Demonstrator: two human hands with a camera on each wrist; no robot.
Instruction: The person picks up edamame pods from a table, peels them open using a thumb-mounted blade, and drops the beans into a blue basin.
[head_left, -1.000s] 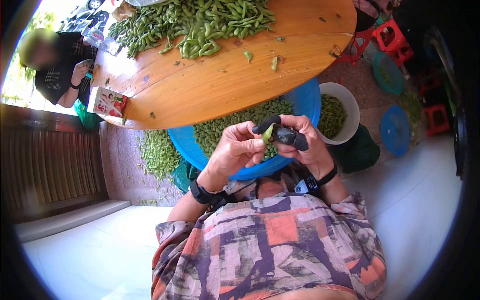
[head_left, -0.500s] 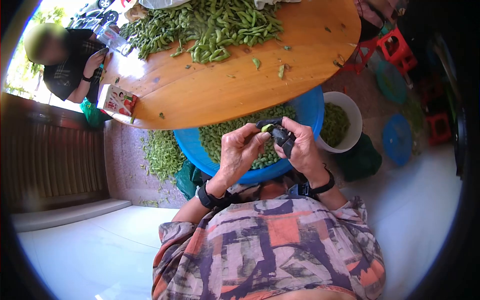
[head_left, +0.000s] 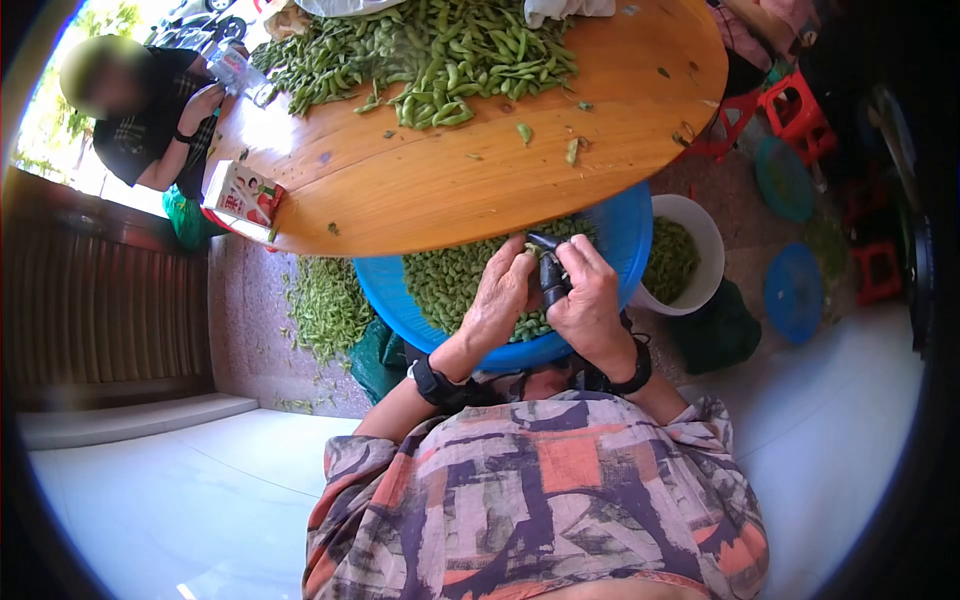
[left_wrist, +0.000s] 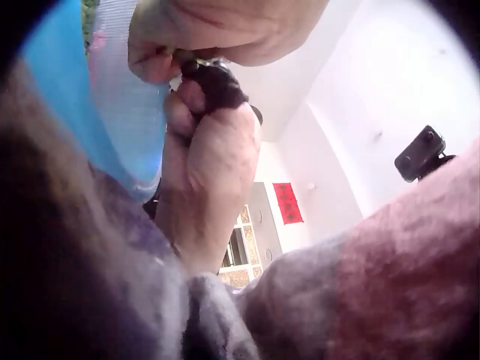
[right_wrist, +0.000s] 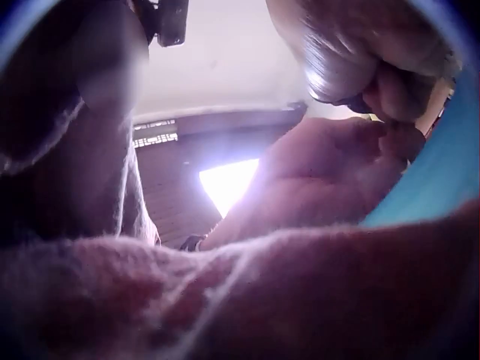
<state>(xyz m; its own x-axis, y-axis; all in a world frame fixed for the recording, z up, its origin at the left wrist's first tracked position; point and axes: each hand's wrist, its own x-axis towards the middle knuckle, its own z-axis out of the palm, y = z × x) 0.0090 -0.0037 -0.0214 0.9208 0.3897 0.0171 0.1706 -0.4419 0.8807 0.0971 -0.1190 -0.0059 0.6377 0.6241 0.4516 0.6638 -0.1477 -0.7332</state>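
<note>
the green pod (head_left: 531, 249), mostly hidden by fingertips, is above the beans (head_left: 440, 285) in the blue basin (head_left: 629, 230), pinched by the left hand (head_left: 502, 292) and, in black finger covers (head_left: 552, 280), the right hand (head_left: 590, 302); light pressure along its seam, low inside the rim and clear of the wooden table (head_left: 420, 205) on the far side, should work best
</note>
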